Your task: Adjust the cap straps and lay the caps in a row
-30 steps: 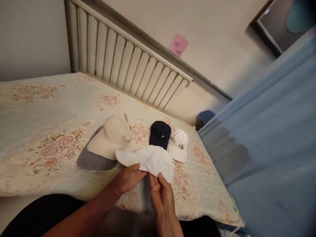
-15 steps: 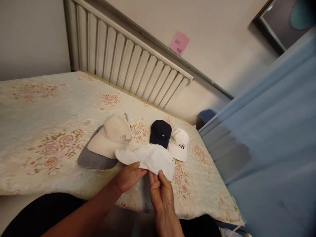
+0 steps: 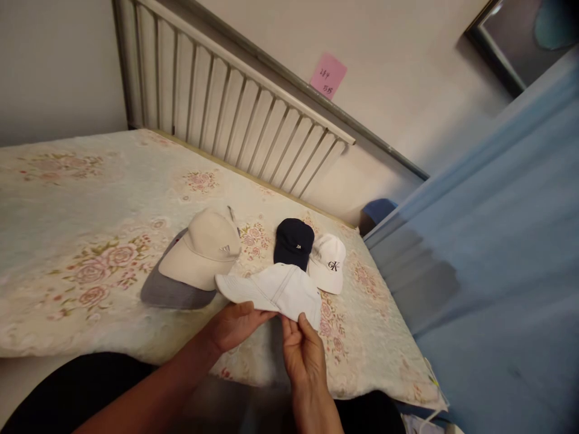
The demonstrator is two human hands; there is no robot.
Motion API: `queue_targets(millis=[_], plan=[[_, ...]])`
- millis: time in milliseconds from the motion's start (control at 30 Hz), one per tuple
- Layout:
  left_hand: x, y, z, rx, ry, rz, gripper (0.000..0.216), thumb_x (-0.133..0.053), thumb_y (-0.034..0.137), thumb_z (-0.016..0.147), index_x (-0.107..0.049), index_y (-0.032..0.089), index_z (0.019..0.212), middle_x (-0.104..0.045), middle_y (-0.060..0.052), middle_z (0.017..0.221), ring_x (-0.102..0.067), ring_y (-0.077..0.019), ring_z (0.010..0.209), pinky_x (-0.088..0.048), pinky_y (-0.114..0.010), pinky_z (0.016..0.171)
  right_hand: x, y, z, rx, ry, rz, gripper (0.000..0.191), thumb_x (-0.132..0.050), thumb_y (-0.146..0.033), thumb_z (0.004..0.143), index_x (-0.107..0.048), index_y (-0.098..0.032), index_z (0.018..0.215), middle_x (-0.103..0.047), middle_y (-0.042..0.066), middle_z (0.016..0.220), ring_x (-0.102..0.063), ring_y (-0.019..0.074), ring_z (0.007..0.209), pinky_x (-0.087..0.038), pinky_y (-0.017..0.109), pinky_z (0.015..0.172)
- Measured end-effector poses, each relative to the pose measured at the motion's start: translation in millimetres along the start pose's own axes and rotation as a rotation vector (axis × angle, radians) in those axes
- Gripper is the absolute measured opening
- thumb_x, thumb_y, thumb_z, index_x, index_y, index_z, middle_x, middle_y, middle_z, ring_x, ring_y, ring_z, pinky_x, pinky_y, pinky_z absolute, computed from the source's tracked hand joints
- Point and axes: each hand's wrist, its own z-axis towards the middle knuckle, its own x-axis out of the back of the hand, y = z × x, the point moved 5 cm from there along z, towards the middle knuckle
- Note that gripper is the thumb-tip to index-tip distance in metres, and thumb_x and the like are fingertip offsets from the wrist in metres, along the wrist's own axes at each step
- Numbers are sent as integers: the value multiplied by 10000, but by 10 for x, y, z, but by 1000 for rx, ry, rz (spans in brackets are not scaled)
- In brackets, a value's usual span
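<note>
A white baseball cap [image 3: 280, 289] is held above the near part of the bed, its brim pointing left. My left hand [image 3: 237, 325] pinches its lower edge near the brim. Farther right along the same edge, my right hand [image 3: 304, 346] grips with the thumb on the outside. Behind the held cap lies a dark navy cap [image 3: 293, 240] with a small emblem, partly covered by it. Touching the navy one on the right is another white cap [image 3: 329, 265] with black "CK" letters. To the left, a beige cap [image 3: 205, 247] rests on a grey cap [image 3: 181, 292].
Everything lies on a bed with a floral cover [image 3: 108, 205]. A white radiator [image 3: 226, 102] runs along the wall behind it. A blue curtain [image 3: 497, 253] hangs at the right. A pink note [image 3: 329, 75] is stuck on the wall.
The held white cap and both hands have shifted slightly to the right. The caps on the bed stay where they were.
</note>
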Motion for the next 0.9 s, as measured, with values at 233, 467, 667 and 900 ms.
queue_targets(millis=[233,467,667,900], plan=[[67,-15,-7,3,28,12,577,-472,110,834,-404,204,1399,-589,-92,1317,-455,-270,1287,-188,-519,1132,-31,13,-16,11,-19,-25,581,-649,-57,730,-522,-200,1279,-669,73,1199,-606,204,1148,-432,428,1051],[87,-9,-11,-1,47,15,544,-435,97,835,-434,181,1373,-597,-83,1306,-453,-262,1290,-203,-494,1135,-22,44,-32,5,-37,-25,564,-663,-71,730,-533,-199,1264,-674,67,1192,-614,204,1136,-440,425,1048],[89,-8,-8,8,73,23,551,-453,114,836,-424,183,1381,-607,-84,1292,-457,-268,1284,-212,-489,1128,-11,88,-52,-37,-31,24,552,-674,-71,731,-543,-201,1251,-690,61,1160,-623,207,1122,-455,419,1039],[110,-1,8,-4,95,-11,559,-409,98,867,-375,184,1418,-622,-94,1271,-481,-247,1265,-203,-504,1124,9,121,-53,-72,8,35,537,-689,-56,706,-574,-208,1208,-702,47,1133,-626,199,1115,-457,400,1037]])
